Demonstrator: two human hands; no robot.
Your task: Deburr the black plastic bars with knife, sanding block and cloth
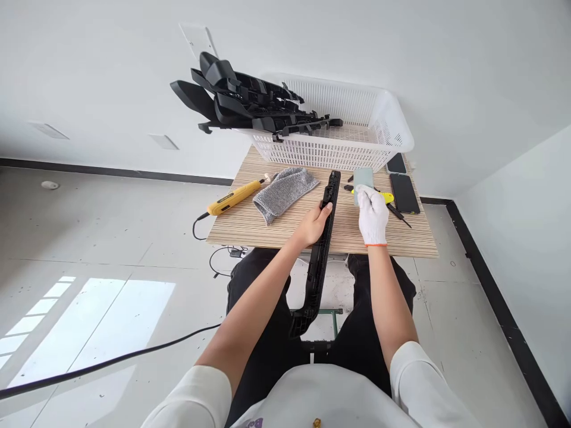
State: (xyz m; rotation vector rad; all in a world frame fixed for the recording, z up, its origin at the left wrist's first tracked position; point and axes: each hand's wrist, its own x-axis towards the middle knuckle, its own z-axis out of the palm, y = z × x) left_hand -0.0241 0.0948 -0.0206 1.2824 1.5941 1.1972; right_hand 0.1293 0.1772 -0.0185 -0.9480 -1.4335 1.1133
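Observation:
My bare left hand is wrapped round a long black plastic trim piece. The piece slants from above the table down between my knees, its curved wide end lowest. On my right hand is a white knitted glove with an orange cuff edge. Its fingers pinch the lower part of a flat grey-green rectangular sheet; the material cannot be made out. Just beneath this hand lie a yellow utility knife and a thin black tool, both partly covered.
A white plastic basket at the table's back holds several black trim pieces, jutting out leftward. On the wooden table lie a grey cloth, a corded yellow power tool and a black phone. A cable crosses the floor.

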